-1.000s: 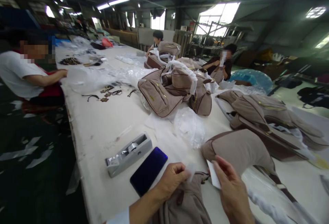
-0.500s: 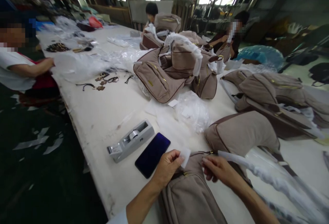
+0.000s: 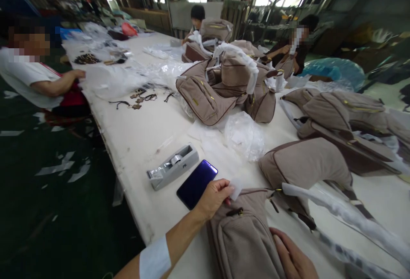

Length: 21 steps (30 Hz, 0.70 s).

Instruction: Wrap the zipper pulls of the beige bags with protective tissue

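A taupe bag [image 3: 246,236] lies in front of me on the white table [image 3: 137,142]. My left hand [image 3: 213,198] rests at the bag's top left corner and pinches a small white slip [image 3: 236,188] between thumb and fingers. My right hand [image 3: 293,259] lies flat on the bag's right side near the bottom edge of view, fingers stretched out and holding nothing. A dark zipper pull [image 3: 235,212] sits on the bag just right of my left hand. A strap wrapped in white foam [image 3: 346,217] runs off to the right.
A dark blue phone [image 3: 197,183] and a grey tape dispenser [image 3: 173,171] lie left of my left hand. Crumpled clear plastic [image 3: 245,136] and piles of taupe bags [image 3: 224,91] fill the table beyond. A person in white [image 3: 28,78] sits at the left; two others work at the far end.
My right hand left the bag's top edge by the zipper and came back to lie flat on the bag's lower right. My left hand still pinches the white slip.
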### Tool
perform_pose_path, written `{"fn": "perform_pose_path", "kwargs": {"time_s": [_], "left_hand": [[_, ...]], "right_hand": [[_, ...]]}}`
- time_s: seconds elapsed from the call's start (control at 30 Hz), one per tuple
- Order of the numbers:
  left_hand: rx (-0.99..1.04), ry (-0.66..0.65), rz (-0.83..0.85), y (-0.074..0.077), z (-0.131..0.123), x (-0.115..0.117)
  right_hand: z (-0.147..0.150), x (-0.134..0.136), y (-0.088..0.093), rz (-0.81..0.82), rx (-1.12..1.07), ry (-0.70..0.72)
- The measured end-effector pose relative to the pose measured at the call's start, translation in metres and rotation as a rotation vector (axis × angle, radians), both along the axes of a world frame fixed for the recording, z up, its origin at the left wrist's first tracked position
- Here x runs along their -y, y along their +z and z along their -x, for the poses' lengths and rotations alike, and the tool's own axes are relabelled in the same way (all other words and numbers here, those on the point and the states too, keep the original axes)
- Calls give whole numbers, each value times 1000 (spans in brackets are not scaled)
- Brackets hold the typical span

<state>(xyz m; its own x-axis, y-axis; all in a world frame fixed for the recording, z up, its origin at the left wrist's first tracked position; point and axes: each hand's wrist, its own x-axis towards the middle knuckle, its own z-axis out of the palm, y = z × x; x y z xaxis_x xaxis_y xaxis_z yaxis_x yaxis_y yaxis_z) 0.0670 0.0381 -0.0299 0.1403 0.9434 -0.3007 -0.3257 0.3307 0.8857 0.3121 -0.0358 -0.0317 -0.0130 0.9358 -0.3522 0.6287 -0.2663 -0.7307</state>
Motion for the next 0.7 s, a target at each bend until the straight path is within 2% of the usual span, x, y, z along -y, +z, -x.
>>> {"fn": "perform_pose_path", "kwargs": {"time_s": [0.1, 0.2, 0.27, 0.33, 0.4, 0.47, 0.6, 0.7], "left_hand": [[-50, -20, 31, 2, 18, 13], [-115, -49, 42, 5, 32, 30], [-177, -75, 56, 5, 40, 42], [-242, -105, 73, 6, 47, 53], [-290, -124, 95, 6, 54, 62], [-319, -136, 121, 7, 58, 67], [-328, -160, 146, 8, 61, 66], [-282, -174, 182, 7, 63, 62]], "right_hand": [[24, -14, -7, -223, 57, 82], [54, -38, 1, -399, 45, 268], [72, -56, 13, -372, 21, 494], [86, -69, 25, -272, -10, 706], [92, -76, 31, -181, -66, 792], [90, -76, 30, -116, -138, 728], [78, -68, 17, -45, -173, 467], [74, -64, 11, -33, -182, 397]]}}
